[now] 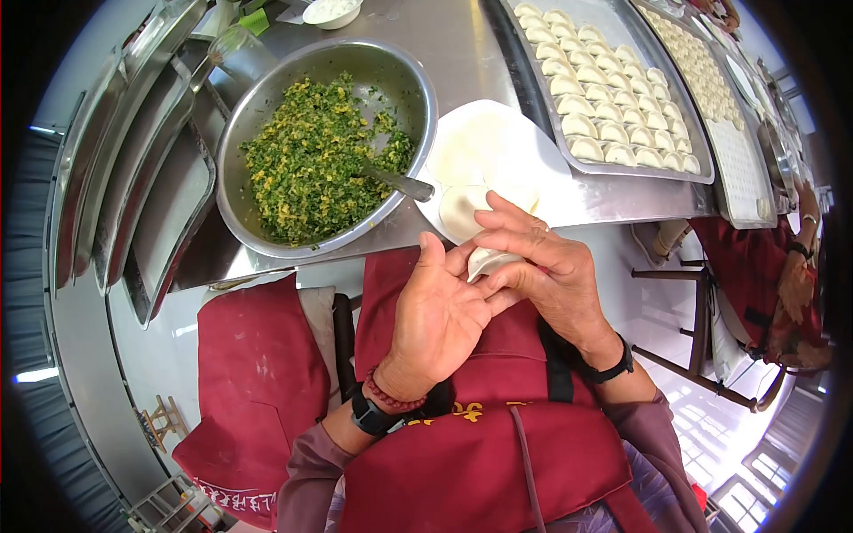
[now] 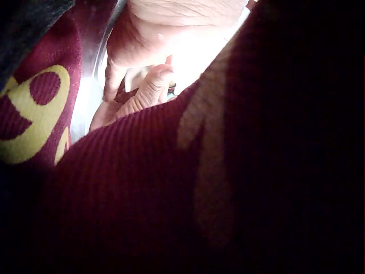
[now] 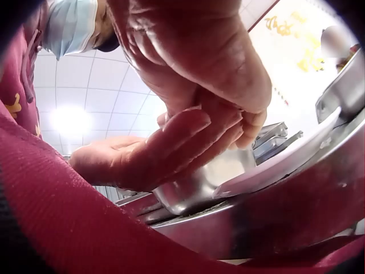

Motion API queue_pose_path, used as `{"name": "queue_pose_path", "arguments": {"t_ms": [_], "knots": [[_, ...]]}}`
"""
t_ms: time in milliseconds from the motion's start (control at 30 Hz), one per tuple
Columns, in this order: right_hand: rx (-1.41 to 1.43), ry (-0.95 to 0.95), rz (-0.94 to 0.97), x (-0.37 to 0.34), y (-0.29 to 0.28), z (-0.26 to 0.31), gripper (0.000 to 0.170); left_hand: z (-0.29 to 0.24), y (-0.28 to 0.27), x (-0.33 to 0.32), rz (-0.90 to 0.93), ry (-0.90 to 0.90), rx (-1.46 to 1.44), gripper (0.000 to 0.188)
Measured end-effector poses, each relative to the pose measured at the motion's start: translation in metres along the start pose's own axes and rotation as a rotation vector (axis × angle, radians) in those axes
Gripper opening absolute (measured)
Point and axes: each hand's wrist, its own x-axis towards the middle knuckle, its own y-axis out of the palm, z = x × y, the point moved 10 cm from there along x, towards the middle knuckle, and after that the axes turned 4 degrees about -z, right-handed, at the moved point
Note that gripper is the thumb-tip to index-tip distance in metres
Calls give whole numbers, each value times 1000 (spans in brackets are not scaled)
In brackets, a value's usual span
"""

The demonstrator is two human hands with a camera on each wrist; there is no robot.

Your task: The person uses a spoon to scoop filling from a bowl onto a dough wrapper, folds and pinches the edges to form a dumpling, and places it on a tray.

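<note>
In the head view a pale half-moon dumpling [image 1: 489, 262] sits between the two hands, over the apron. My right hand [image 1: 558, 275] pinches its edge between thumb and fingers. Palm up, with the thumb raised, my left hand [image 1: 444, 320] supports the dumpling on its extended fingers. Just beyond the hands, round dough wrappers [image 1: 460, 211] lie on a white plate [image 1: 542, 164]. Green and yellow chopped filling [image 1: 311, 169] partly fills a steel bowl [image 1: 382, 75] to the left, and a spoon [image 1: 404, 184] leans on its rim. Dark apron cloth covers much of the left wrist view.
A tray [image 1: 586, 166] of dumplings in rows stands at the right, with another filled tray [image 1: 745, 182] beyond. Empty metal trays [image 1: 169, 222] are stacked at the left. A white bowl [image 1: 332, 12] is at the back. Another person's arm [image 1: 795, 275] shows at far right.
</note>
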Motion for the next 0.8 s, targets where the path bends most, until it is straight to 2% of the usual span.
{"name": "queue_pose_path", "arguments": {"t_ms": [67,233,333,367,433,567,667,800], "knots": [[37,-37,-37,-2,0,0,18,-1,1,0,21,9,0,69],[-166,-159,28,0,-1,9,10,2,1,0,-21,0,122,62],[-253,-167,93,0,-2,8,11,4,0,-3,114,-56,177,54],[-276,-163,119,0,-1,7,12,4,-2,-3,79,-45,204,51],[-141,-102,119,0,-1,4,16,2,-6,-4,10,-22,260,44],[24,28,66,-1,-4,-3,23,-4,-8,-4,41,41,228,30],[31,-23,59,-2,-2,-3,22,-3,-2,-3,81,49,217,28],[-57,-203,98,-6,-1,6,23,2,-2,-4,66,46,199,29]]}}
